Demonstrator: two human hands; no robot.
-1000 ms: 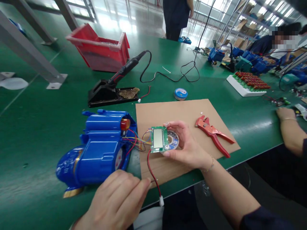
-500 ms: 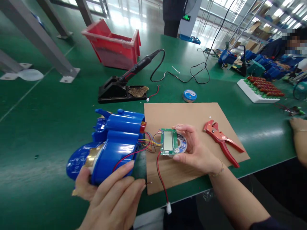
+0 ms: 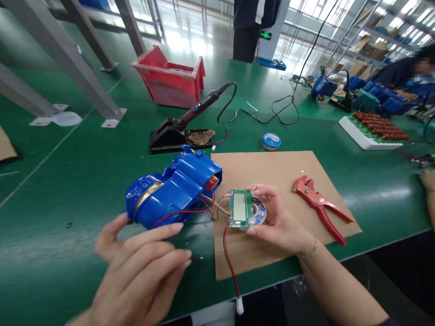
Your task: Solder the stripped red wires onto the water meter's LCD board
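My right hand (image 3: 277, 219) grips a green circuit board (image 3: 246, 199) with a pale display, together with a round reel (image 3: 261, 213) behind it. Coloured wires (image 3: 220, 206) run from the board into a blue plastic housing (image 3: 180, 190) on its left. A red-and-black lead (image 3: 227, 258) hangs from the board, ending in a white connector (image 3: 239, 305). My left hand (image 3: 139, 262) pinches a thin wire (image 3: 197, 258), whose bare tip pokes out past the fingers. Its thumb and index finger are at the near side of the housing; whether they press on it I cannot tell.
Red-handled cutters (image 3: 319, 203) lie on a cardboard sheet (image 3: 258, 167). Behind are a soldering iron (image 3: 204, 106) in its stand, a blue round tin (image 3: 271, 141) and a red bin (image 3: 173, 81). A white tray (image 3: 369, 136) of parts and a co-worker's arm (image 3: 428, 190) are at right.
The blue housing has turned and shifted right and away from me. My left hand has drawn back left, still pinching the wire. The right hand holds the board much as before; the view shifted slightly.
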